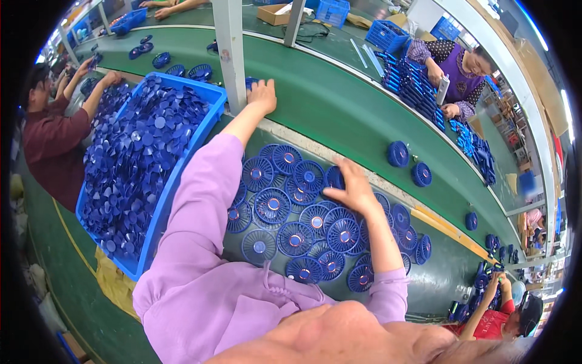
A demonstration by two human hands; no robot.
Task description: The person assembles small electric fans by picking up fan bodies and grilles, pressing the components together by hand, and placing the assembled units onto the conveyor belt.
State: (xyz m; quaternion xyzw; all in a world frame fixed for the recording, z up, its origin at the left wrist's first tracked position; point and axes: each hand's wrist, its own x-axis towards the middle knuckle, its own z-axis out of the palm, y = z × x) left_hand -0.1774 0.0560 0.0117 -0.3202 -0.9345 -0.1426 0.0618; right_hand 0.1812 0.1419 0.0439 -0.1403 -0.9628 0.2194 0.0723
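While the right hand is gaping wide at a cage on the desk, the left hand is hanging at the belt, its grip hidden; lifting singly is probably working best.

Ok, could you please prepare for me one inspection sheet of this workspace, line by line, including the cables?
Surface: dark green table beside a green belt.
Parts: round blue grilles on the table, many overlapping; blue crate heaped with flat blue discs.
Clutter: yellow sheet by the crate's lower corner; cardboard box on the far bench.
Left grip: beside the white post, at a mostly hidden blue part; hold unclear.
Right grip: at another blue part; hold unclear.
Cables: thin dark cable on the far bench.
Surroundings: person in purple vest across the belt; person in dark red at left; person in red at lower right.
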